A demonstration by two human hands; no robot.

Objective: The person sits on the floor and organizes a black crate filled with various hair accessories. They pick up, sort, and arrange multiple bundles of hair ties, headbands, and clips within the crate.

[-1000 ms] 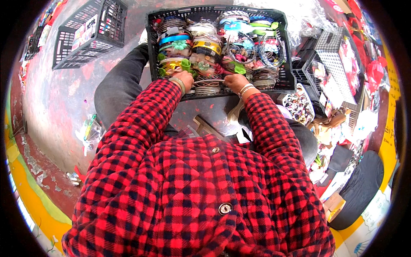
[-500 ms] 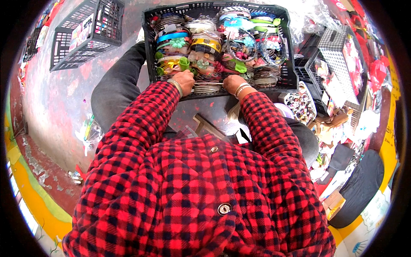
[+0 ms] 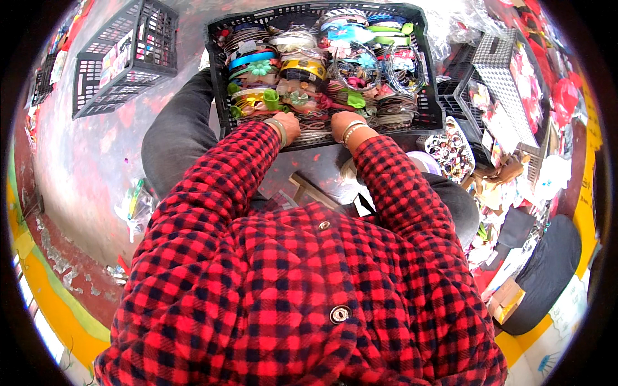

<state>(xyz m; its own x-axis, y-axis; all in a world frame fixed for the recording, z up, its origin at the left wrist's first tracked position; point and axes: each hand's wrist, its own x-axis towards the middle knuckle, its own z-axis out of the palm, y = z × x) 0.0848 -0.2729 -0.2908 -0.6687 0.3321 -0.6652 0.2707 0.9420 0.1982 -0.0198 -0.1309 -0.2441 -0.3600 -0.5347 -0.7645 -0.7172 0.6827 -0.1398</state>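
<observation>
A black plastic crate point(image 3: 430, 103) rests across my knees, packed with rows of colourful hairbands point(image 3: 302, 67) and bundles of bangle-like rings. My left hand point(image 3: 288, 127) lies at the crate's near edge, fingers curled into the bands there. My right hand point(image 3: 344, 124), with bracelets on the wrist, rests beside it on the same near row. What either hand grips is hidden among the bands. Both arms wear red and black checked sleeves.
An empty-looking black crate point(image 3: 122, 58) stands on the grey floor at the upper left. More baskets point(image 3: 499, 71), packets and a tray of small ornaments point(image 3: 450, 151) crowd the right side. Scraps point(image 3: 132, 206) lie on the floor at the left.
The crate has shifted slightly up and right in the view. Both hands stay at its near edge, moved a little closer together.
</observation>
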